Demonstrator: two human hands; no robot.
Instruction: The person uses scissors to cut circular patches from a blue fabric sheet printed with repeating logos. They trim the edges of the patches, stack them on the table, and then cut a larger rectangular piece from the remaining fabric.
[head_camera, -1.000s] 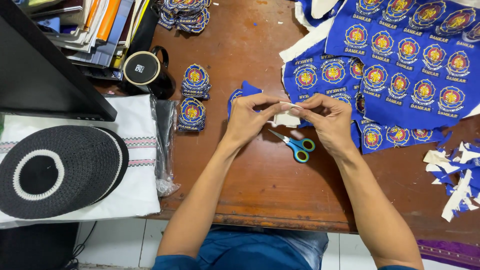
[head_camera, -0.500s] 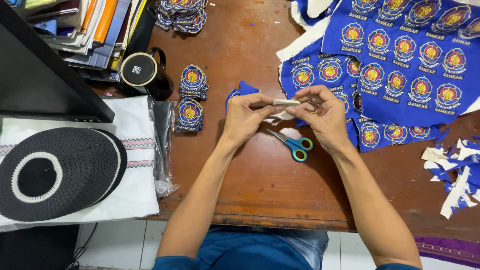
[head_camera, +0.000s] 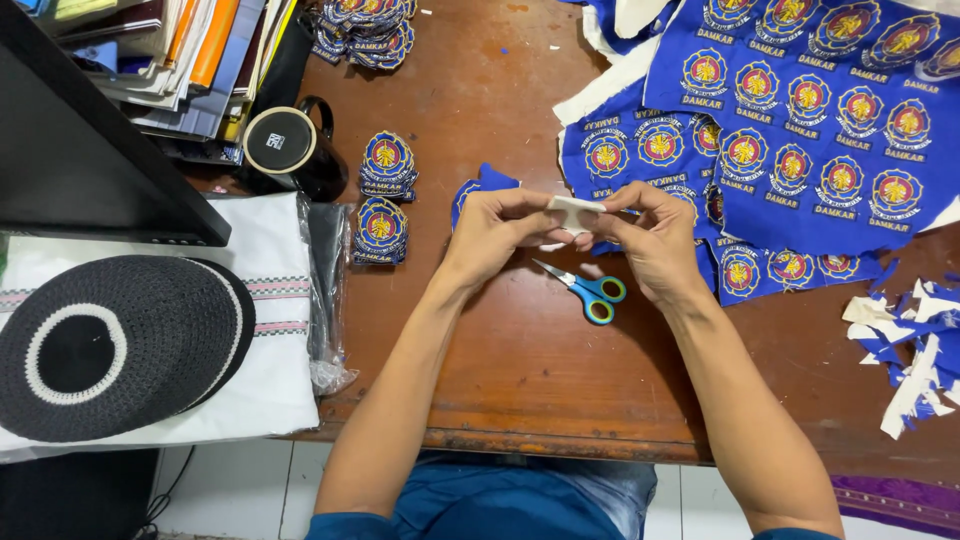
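While both hands meet above the wooden desk (head_camera: 520, 350), a small white-backed patch (head_camera: 576, 212) sits pinched between them: the left hand (head_camera: 495, 232) grips its left end with thumb and fingertips, and the right hand (head_camera: 655, 240) pinches its right end the same way. Just below the hands, nearer the person, a pair of small scissors with blue and green handles (head_camera: 590, 292) lies flat on the desk. Beyond the right hand spreads a blue cloth sheet of embroidered badges (head_camera: 800, 130), its edge touching that hand's far side. Left of the left hand stand two short stacks of cut badges (head_camera: 385, 200), with a black mug (head_camera: 290, 150) further left. Off to the right hand's outer side lie blue and white offcuts (head_camera: 915, 345).
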